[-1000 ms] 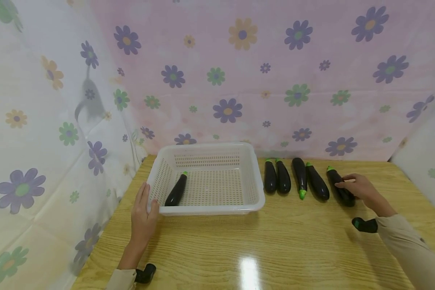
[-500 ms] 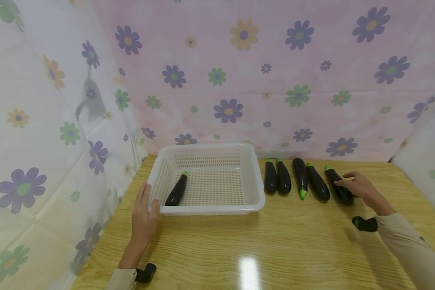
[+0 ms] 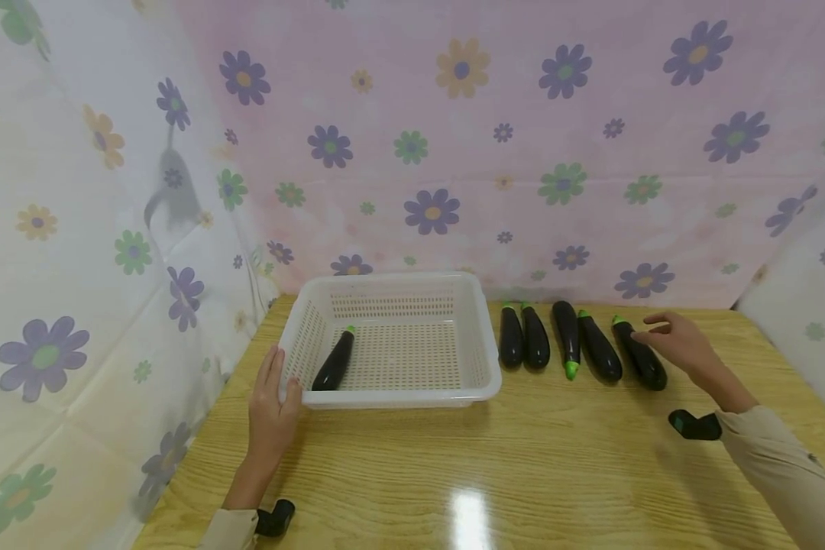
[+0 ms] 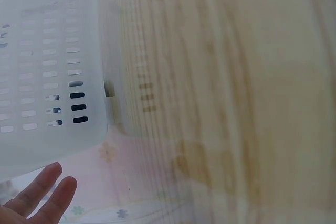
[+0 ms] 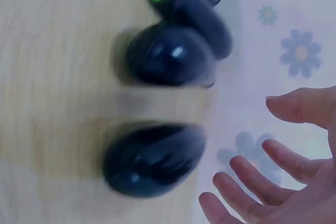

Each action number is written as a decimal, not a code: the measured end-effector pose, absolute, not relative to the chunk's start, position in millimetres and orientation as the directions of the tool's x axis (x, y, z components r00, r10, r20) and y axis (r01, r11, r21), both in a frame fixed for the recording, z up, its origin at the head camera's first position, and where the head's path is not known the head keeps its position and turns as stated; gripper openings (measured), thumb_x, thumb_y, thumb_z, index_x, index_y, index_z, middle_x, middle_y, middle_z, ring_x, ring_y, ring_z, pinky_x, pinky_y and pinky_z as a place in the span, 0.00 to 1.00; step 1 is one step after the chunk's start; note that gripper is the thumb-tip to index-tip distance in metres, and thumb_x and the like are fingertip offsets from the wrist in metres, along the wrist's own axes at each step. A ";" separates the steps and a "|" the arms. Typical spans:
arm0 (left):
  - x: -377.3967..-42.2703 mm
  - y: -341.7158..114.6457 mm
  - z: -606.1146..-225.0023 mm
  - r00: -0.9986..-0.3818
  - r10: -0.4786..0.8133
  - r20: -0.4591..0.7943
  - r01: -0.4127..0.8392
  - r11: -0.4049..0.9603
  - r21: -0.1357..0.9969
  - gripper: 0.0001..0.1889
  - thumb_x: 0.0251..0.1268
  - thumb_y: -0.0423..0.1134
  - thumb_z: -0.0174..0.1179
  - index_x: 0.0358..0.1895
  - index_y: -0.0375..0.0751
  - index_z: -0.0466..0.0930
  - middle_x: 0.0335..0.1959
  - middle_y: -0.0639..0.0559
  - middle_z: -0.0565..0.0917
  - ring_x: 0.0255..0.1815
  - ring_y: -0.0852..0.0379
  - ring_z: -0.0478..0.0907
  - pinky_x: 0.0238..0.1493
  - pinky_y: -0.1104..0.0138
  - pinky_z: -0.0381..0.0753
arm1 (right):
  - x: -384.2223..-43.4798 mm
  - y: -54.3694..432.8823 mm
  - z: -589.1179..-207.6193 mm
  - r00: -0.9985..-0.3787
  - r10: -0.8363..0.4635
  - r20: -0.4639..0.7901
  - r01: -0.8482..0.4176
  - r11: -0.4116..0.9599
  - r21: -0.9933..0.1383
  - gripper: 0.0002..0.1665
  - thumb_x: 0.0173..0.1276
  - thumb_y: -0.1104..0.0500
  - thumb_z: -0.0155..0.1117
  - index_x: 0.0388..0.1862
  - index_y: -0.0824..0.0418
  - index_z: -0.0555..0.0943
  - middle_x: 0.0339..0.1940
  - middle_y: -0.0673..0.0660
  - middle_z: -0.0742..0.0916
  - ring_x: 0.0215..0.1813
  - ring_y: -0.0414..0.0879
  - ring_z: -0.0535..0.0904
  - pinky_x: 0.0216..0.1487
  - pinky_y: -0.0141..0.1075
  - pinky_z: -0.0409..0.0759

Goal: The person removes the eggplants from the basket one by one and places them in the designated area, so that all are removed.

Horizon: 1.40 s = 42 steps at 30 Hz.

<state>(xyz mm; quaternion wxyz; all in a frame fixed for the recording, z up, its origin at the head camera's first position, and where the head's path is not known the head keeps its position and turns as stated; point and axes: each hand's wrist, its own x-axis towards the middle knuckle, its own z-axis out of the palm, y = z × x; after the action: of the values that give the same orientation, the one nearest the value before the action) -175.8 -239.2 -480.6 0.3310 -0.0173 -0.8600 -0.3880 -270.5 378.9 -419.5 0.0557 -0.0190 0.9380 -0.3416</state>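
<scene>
A white perforated plastic basket [image 3: 402,398] stands on the wooden table with one dark purple eggplant [image 3: 335,362] lying in its left part. My left hand [image 3: 272,409] rests at the basket's front left corner, fingers straight along the outer wall; the left wrist view shows two fingertips [image 4: 62,199] by the basket's side [image 4: 39,66]. To the right, my right hand [image 3: 686,353] hovers over the rightmost eggplant [image 3: 645,365]. In the right wrist view its fingers are spread, with a visible gap to that eggplant [image 5: 152,163].
Several more eggplants lie in a row between basket and right hand: a pair [image 3: 536,341] beside the basket, one [image 3: 567,332] with its green end toward me, and another [image 3: 600,351]. A flowered cloth [image 3: 378,137] hangs behind the table [image 3: 385,473].
My right hand has let go of the rightmost eggplant and lifted slightly off it. That eggplant has shifted a little to the left. The left hand has stayed at the basket.
</scene>
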 end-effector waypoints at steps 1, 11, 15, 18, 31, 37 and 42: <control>-175.8 -239.4 -480.6 -0.780 -0.227 0.583 0.287 0.698 0.656 0.29 0.71 0.31 0.51 0.73 0.22 0.66 0.76 0.29 0.67 0.72 0.26 0.68 0.61 0.33 0.71 | -270.2 375.0 -416.9 -0.994 -0.080 -0.080 -0.010 0.768 -0.641 0.41 0.83 0.47 0.49 0.74 0.82 0.58 0.67 0.88 0.68 0.63 0.81 0.69 0.55 0.67 0.74; -175.6 -240.5 -478.6 -0.796 -0.232 0.559 0.268 0.693 0.669 0.30 0.71 0.31 0.50 0.74 0.22 0.66 0.77 0.30 0.66 0.73 0.27 0.67 0.63 0.34 0.71 | -267.4 323.8 -389.3 -0.983 -0.180 -0.024 -0.118 0.731 -0.672 0.35 0.83 0.51 0.52 0.73 0.78 0.62 0.66 0.83 0.72 0.66 0.77 0.69 0.59 0.68 0.73; -175.3 -240.9 -478.0 -0.804 -0.229 0.548 0.263 0.690 0.674 0.30 0.71 0.31 0.50 0.74 0.23 0.65 0.77 0.30 0.66 0.74 0.27 0.66 0.64 0.34 0.70 | -265.8 302.2 -378.6 -0.975 -0.223 0.001 -0.164 0.715 -0.679 0.34 0.82 0.51 0.55 0.72 0.77 0.65 0.65 0.81 0.75 0.65 0.76 0.72 0.59 0.66 0.75; -174.8 -240.8 -478.0 -0.808 -0.229 0.543 0.259 0.690 0.676 0.30 0.71 0.31 0.50 0.74 0.23 0.65 0.77 0.30 0.66 0.75 0.27 0.65 0.65 0.34 0.69 | -264.2 287.5 -372.3 -0.968 -0.250 0.007 -0.184 0.695 -0.695 0.34 0.81 0.51 0.56 0.72 0.76 0.66 0.65 0.80 0.75 0.65 0.75 0.73 0.59 0.65 0.76; -175.3 -241.1 -478.6 -0.797 -0.227 0.560 0.265 0.702 0.661 0.30 0.70 0.30 0.50 0.74 0.22 0.65 0.77 0.30 0.66 0.75 0.28 0.66 0.63 0.35 0.71 | -259.9 231.9 -353.9 -0.944 -0.331 0.022 -0.233 0.616 -0.752 0.30 0.80 0.52 0.59 0.70 0.72 0.70 0.63 0.74 0.80 0.64 0.68 0.77 0.61 0.61 0.77; -175.8 -241.5 -478.0 -0.802 -0.218 0.556 0.270 0.697 0.664 0.30 0.70 0.30 0.50 0.74 0.22 0.65 0.77 0.30 0.66 0.75 0.28 0.65 0.64 0.34 0.70 | -263.4 210.1 -348.7 -0.936 -0.353 -0.004 -0.226 0.608 -0.761 0.32 0.79 0.51 0.60 0.72 0.69 0.69 0.65 0.73 0.79 0.63 0.65 0.78 0.59 0.57 0.80; -177.2 -242.7 -478.8 -0.818 -0.213 0.534 0.260 0.691 0.675 0.30 0.71 0.31 0.50 0.75 0.23 0.64 0.78 0.31 0.65 0.77 0.29 0.63 0.67 0.35 0.68 | -266.0 192.5 -343.7 -0.926 -0.375 -0.039 -0.208 0.594 -0.777 0.32 0.79 0.51 0.60 0.73 0.69 0.68 0.67 0.74 0.78 0.56 0.62 0.81 0.56 0.55 0.81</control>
<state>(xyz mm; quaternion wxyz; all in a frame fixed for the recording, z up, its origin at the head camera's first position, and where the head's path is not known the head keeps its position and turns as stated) -177.2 -242.7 -478.8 0.3012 -0.0136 -0.8687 -0.3930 -266.0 192.5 -343.7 0.0997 -0.1645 0.8870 -0.4197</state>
